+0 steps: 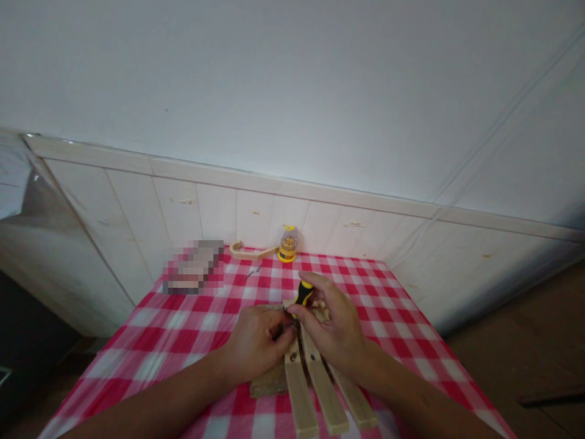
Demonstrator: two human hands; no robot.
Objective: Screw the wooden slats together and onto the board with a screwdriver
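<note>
My right hand (336,323) is wrapped around a black and yellow screwdriver (303,293), its handle tilted and its tip pointing down. Close beside it, my left hand (260,341) has thumb and fingers pinched together near the screwdriver's lower end. Whatever sits between those fingers is too hidden to make out. Beneath both hands lie three pale wooden bars (301,399) side by side, with dark holes or screws showing in two of them. Under the bars is a rough wooden block (267,388), partly covered by my left hand.
A red and white checked cloth (173,360) covers the table. At the back stand a yellow screwdriver-bit case (287,247) and a curved wooden piece (247,252). A thin metal item (253,272) and a blurred-out flat object (194,268) lie left. A panelled wall (329,228) borders the far edge.
</note>
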